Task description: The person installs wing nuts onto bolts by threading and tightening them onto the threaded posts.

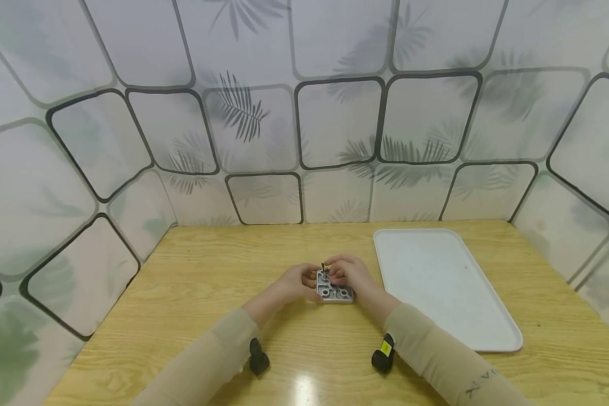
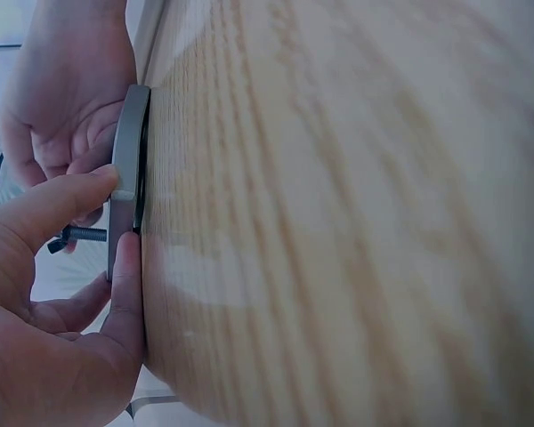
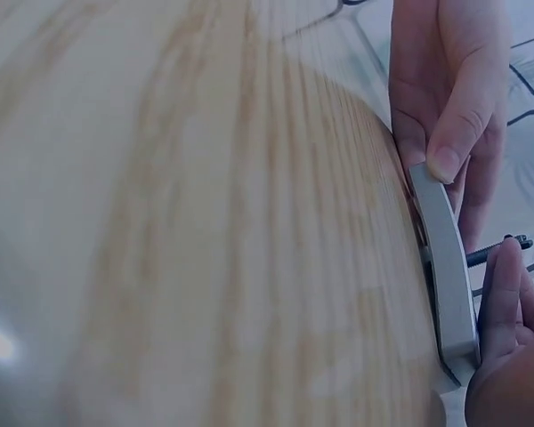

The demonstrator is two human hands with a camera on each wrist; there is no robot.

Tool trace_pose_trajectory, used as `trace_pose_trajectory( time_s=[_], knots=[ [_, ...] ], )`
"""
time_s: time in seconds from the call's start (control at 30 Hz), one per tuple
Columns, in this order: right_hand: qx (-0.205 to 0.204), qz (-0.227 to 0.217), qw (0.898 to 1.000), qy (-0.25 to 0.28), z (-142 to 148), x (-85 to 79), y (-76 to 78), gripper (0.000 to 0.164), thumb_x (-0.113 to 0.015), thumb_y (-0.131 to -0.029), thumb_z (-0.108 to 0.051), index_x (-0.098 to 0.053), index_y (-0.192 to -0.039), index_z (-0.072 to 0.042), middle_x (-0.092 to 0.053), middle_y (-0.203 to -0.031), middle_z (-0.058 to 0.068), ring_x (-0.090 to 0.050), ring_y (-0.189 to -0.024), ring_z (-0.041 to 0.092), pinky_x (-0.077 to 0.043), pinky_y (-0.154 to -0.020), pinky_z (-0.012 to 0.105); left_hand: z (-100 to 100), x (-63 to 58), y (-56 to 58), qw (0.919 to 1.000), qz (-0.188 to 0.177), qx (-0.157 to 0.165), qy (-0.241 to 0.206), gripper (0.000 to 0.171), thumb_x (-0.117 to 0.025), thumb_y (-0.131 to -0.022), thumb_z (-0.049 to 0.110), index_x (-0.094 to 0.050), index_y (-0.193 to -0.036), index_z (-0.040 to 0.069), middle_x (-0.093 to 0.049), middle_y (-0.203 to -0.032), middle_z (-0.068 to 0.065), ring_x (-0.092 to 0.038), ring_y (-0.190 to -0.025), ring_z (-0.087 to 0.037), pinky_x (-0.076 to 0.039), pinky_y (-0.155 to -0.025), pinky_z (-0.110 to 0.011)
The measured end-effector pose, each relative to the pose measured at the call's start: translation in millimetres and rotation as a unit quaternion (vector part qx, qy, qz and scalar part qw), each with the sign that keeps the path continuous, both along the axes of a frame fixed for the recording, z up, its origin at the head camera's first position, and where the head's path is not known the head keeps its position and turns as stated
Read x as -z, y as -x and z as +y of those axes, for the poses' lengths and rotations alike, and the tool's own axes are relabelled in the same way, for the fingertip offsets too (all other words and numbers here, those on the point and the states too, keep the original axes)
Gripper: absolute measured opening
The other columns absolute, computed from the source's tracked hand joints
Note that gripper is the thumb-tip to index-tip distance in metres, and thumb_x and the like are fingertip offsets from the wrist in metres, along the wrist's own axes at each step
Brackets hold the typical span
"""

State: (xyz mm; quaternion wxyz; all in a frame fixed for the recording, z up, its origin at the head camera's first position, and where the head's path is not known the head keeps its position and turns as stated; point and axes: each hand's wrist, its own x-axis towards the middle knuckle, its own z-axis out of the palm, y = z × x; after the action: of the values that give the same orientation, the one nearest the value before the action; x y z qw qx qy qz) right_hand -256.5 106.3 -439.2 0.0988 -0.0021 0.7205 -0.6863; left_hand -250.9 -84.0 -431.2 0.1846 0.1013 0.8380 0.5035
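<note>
A grey metal bracket with round holes lies flat, close over the wooden table. My left hand grips its left side, with the thumb on one edge and fingers on the other. A dark threaded bolt stands up out of the bracket near its far left corner. My right hand is over the bracket's right side, its fingers bent beside the bolt. One straight right fingertip is right at the bolt's shaft; I cannot tell whether the fingers pinch it.
A white tray sits on the table just right of the right forearm. A patterned curtain rises behind the table and along its sides. Black wrist cameras hang under both sleeves.
</note>
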Motion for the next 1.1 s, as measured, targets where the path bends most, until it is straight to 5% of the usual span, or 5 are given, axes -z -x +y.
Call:
trace_pose_trajectory(
  time_s=[0.43,0.77,1.1],
  knots=[
    [-0.001,0.003,0.999,-0.036,-4.3,0.4,-3.9,0.033,-0.054,-0.103,-0.005,-0.066,-0.129,0.011,-0.066,-0.089,0.001,-0.06,-0.078,0.006,-0.055,-0.069,0.013,-0.8,1.0,-2.3,1.0,-0.006,-0.003,0.002,0.079,-0.088,-0.079,-0.001,-0.053,-0.15,-0.001,-0.065,-0.135,-0.018,-0.064,-0.113,-0.024,-0.055,-0.102,-0.037],
    [0.002,0.013,0.997,-0.074,-6.5,-0.5,-3.6,0.038,-0.059,-0.096,-0.006,-0.069,-0.13,0.006,-0.071,-0.129,0.024,-0.066,-0.084,0.007,-0.054,-0.075,0.015,-1.6,-0.7,-1.2,1.0,-0.004,-0.001,0.001,0.079,-0.087,-0.079,-0.001,-0.054,-0.15,0.0,-0.064,-0.135,-0.017,-0.064,-0.114,-0.024,-0.055,-0.103,-0.039],
    [0.006,0.028,0.996,-0.088,-7.2,3.0,-3.5,0.034,-0.066,-0.093,-0.004,-0.073,-0.125,0.003,-0.07,-0.097,0.005,-0.062,-0.086,0.009,-0.052,-0.076,0.016,-0.5,1.5,1.6,0.9999,-0.01,-0.003,0.008,0.08,-0.089,-0.079,0.001,-0.054,-0.151,0.002,-0.065,-0.138,-0.016,-0.063,-0.115,-0.023,-0.054,-0.105,-0.039]
  ],
)
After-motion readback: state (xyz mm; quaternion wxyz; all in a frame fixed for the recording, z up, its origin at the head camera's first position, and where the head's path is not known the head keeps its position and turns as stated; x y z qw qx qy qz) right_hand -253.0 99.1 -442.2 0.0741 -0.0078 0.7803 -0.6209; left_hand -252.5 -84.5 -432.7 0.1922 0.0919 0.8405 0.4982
